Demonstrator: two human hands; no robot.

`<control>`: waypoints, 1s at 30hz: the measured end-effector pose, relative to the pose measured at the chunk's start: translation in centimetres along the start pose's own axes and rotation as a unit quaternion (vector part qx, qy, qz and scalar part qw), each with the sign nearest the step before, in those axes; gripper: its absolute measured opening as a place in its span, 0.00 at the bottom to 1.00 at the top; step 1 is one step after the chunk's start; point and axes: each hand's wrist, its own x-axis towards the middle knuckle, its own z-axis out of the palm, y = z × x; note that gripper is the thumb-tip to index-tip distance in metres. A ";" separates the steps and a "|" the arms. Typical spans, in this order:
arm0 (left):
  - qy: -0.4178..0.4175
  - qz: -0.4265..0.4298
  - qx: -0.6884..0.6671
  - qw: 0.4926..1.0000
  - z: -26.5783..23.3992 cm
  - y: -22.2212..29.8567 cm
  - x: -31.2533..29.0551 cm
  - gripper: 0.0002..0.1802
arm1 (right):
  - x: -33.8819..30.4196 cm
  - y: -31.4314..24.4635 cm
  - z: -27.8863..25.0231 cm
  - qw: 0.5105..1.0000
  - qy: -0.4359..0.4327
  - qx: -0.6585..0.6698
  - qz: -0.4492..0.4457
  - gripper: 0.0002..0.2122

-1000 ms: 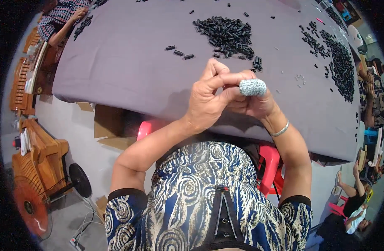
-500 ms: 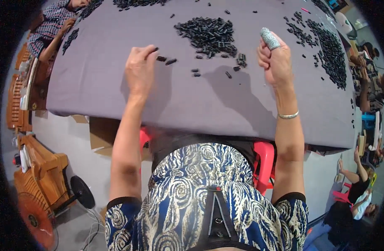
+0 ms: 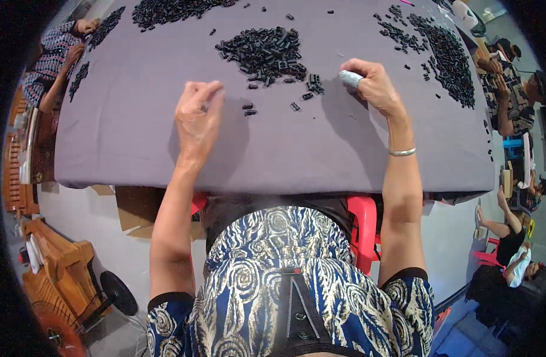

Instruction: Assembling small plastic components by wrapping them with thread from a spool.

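Note:
Over the left part of the table, my left hand (image 3: 197, 122) hovers with its fingers curled and the thumb near the index finger. Its fingertips are smeared, and whatever is between them is hidden. My right hand (image 3: 377, 89) is closed in a loose fist, its thumb wrapped in a silvery-white covering and pointing left; what it holds, if anything, does not show. Between and beyond my hands lies a heap of small black plastic pieces (image 3: 262, 52). A few loose black pieces (image 3: 249, 109) lie on the near side of it, close to my left hand.
A grey cloth covers the table (image 3: 273, 152). More black pieces (image 3: 448, 59) are heaped at the right, with another heap (image 3: 172, 12) at the far left. A person (image 3: 61, 53) works at the left edge; others sit at right. A red chair (image 3: 362, 229) is beside me.
The whole view has shifted, so the heap sits farther left. My right hand has turned, its wrapped thumb swinging from upward to leftward. The black piece at my left fingertips no longer shows.

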 end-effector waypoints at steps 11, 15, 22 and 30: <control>-0.078 -0.018 -0.076 0.994 1.8 1.8 -1.7 0.07 | -1.0 -2.5 4.1 0.976 -0.040 -0.172 -0.127 0.07; -0.092 -0.007 -0.077 0.993 2.1 1.9 -1.7 0.06 | -0.9 -2.1 4.4 0.974 0.012 -0.170 -0.150 0.06; -0.111 -0.016 -0.060 0.992 2.0 1.6 -1.9 0.06 | -1.5 -3.1 3.5 0.989 -0.092 -0.089 -0.078 0.04; -0.082 0.020 -0.079 0.993 2.2 1.3 -2.0 0.05 | -1.9 -4.0 4.5 0.965 -0.234 -0.070 -0.099 0.05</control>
